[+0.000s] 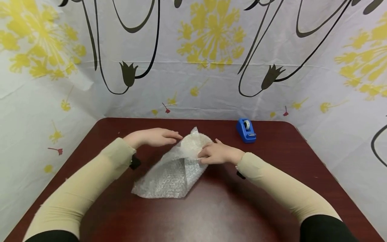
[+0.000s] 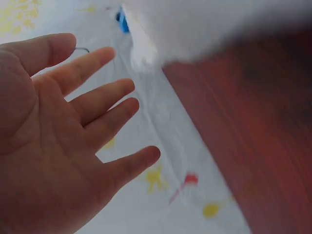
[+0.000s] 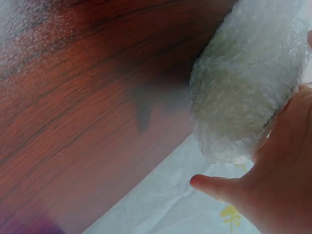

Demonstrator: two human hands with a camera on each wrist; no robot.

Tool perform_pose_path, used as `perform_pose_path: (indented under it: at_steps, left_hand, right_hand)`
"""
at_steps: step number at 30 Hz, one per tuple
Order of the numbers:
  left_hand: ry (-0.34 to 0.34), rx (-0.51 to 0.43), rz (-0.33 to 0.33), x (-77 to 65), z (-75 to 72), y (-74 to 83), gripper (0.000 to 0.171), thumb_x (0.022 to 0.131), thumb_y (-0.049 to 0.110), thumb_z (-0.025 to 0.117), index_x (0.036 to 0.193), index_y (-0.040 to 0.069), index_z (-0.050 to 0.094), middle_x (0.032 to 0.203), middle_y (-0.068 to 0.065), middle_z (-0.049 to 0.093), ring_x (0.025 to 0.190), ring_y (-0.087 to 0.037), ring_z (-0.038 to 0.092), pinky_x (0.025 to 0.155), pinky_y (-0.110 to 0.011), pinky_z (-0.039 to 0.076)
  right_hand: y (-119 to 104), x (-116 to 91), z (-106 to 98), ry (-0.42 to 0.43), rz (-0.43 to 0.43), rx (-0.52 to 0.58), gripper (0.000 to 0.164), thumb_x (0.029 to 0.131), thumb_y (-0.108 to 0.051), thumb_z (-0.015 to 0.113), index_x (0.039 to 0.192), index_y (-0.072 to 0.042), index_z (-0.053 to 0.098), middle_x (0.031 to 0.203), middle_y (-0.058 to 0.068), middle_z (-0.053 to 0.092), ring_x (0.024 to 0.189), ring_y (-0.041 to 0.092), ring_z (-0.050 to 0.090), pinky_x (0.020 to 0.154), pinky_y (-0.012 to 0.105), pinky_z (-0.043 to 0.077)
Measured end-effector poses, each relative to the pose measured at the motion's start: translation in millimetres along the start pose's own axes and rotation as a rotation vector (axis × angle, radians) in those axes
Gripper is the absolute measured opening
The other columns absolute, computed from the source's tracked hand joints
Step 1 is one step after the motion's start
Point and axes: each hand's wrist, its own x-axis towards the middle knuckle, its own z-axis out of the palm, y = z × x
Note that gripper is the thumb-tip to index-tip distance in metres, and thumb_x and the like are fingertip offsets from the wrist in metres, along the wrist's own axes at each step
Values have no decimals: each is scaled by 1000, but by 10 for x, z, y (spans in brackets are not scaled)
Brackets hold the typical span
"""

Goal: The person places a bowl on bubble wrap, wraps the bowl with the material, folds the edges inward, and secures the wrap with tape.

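A sheet of clear bubble wrap [image 1: 164, 178] lies in a slanted, folded shape at mid-table. Its far end bulges around a pale rounded form, and the layers hide what that is. My right hand [image 1: 219, 153] rests on the right side of the bulge, fingers laid over the wrap. In the right wrist view the bulging wrap [image 3: 239, 92] covers most of those fingers, while one finger [image 3: 214, 186] sticks out apart. At the far left edge of the bulge is my left hand [image 1: 155, 137], fingertips right by the wrap. The left wrist view has its palm [image 2: 53, 151] empty, fingers spread.
A blue tape dispenser [image 1: 246, 130] with a roll in it stands near the back edge, right of the wrap. The dark red-brown table [image 1: 242, 215] has rounded back corners. Behind and beside it hangs a white cloth [image 1: 169, 90] with yellow flowers and dark stems.
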Motion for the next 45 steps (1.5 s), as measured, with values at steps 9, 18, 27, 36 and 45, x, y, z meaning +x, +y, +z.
perform_pose_path:
  at_steps: [9, 18, 27, 36, 45]
  left_hand:
    - [190, 489, 75, -397, 240, -368, 95, 84, 22, 78, 156, 34, 17, 160, -5, 18, 142, -28, 27, 109, -59, 26]
    - [374, 962, 305, -310, 567, -602, 98, 81, 14, 79, 156, 34, 19, 161, 3, 18, 143, -18, 26, 112, -55, 25]
    - [384, 1006, 399, -37, 688, -478, 91, 90, -7, 61, 156, 34, 14, 161, 7, 12, 145, -14, 18, 116, -50, 13]
    - [409, 934, 525, 188, 787, -302, 98, 84, 0, 70, 156, 35, 15, 162, 6, 9, 145, -12, 17, 116, -48, 18]
    - [403, 769, 616, 308, 839, -161, 100, 76, 5, 77, 155, 35, 23, 161, 0, 14, 144, -18, 22, 113, -47, 27]
  right_hand:
    - [9, -23, -24, 6, -15, -1, 40, 95, -44, 52, 127, -24, 66, 126, -8, 62, 136, 23, 37, 108, 69, 9]
    - [-19, 0, -10, -10, -14, 26, 41, 96, -42, 51, 130, -23, 64, 129, -5, 60, 137, 25, 35, 108, 69, 7]
    - [-47, 14, -17, -25, 16, 9, 43, 96, -42, 51, 132, -20, 63, 131, -3, 60, 137, 25, 36, 108, 69, 9]
    - [-81, 4, -41, -31, 23, 7, 41, 95, -42, 51, 127, -20, 66, 130, -1, 60, 136, 26, 36, 107, 71, 11]
    - [-75, 29, -7, -21, 32, -23, 38, 96, -43, 51, 121, -22, 69, 131, -4, 59, 133, 21, 38, 107, 69, 12]
